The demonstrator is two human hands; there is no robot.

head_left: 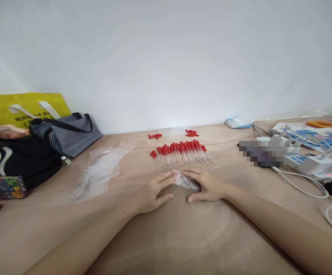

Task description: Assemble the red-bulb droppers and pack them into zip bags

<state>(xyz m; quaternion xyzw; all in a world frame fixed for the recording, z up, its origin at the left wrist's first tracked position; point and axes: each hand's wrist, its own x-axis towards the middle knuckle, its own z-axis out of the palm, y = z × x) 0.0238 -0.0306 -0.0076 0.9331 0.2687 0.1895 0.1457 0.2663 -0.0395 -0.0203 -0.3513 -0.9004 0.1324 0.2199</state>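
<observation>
My left hand (157, 191) lies on the table with its fingers stretched out and its thumb apart. Its fingertips touch the left edge of a small clear zip bag (185, 181) with a red strip. From the other side my right hand (207, 185) rests its outstretched fingers over the bag, its thumb also apart. What the bag holds, if anything, I cannot make out. Just beyond my fingers lies a row of droppers (180, 152), thin clear tubes with red rubber bulbs. Two small groups of loose red bulbs (155, 136) and more bulbs (192, 133) lie behind them.
Flat clear zip bags (101, 172) lie to the left. Further left are a striped bag (68, 135), a yellow bag (39, 107) and a black bag (31, 162). On the right are chargers (320, 166), white cables (300, 181) and a dark, partly pixelated device (259, 154).
</observation>
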